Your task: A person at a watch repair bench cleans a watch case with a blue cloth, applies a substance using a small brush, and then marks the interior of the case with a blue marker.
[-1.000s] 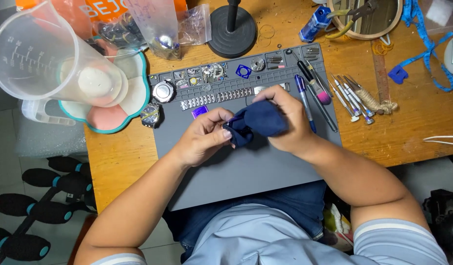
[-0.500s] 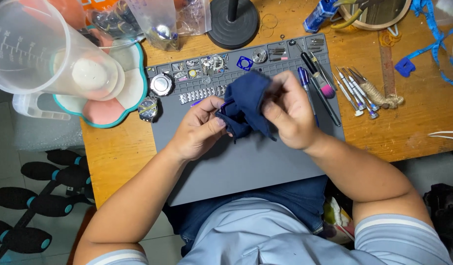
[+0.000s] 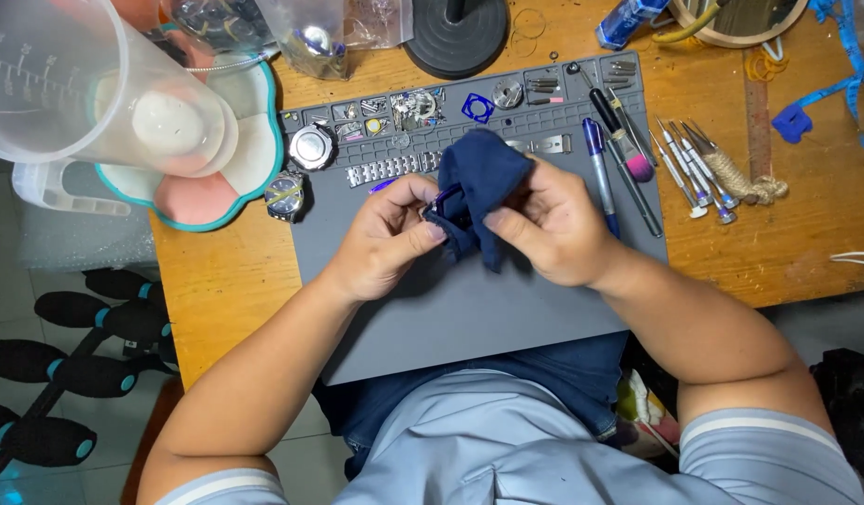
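Both my hands work over a grey work mat [image 3: 469, 309] on a wooden table. My right hand [image 3: 553, 229] grips a dark blue cloth [image 3: 479, 178], bunched up between the fingers. My left hand [image 3: 387, 234] pinches a small part with a purple edge [image 3: 441, 199] against the cloth; most of that part is hidden by the cloth and fingers. A metal watch band [image 3: 390, 170] lies on the mat just beyond my left hand, and a round watch case [image 3: 312, 147] sits at the mat's far left corner.
A clear measuring jug [image 3: 86, 93] and a teal-rimmed tray [image 3: 254, 178] stand at the left. A watch [image 3: 285, 194] lies at the mat's left edge. Pens and a brush [image 3: 619, 140], small screwdrivers [image 3: 694, 168], a black round stand base [image 3: 455, 37] and small parts [image 3: 413, 108] line the far side.
The hands and cloth have shifted slightly toward me and left on the mat, and the cloth has been rebunched higher between the fingers. The camera view has also shifted a little.
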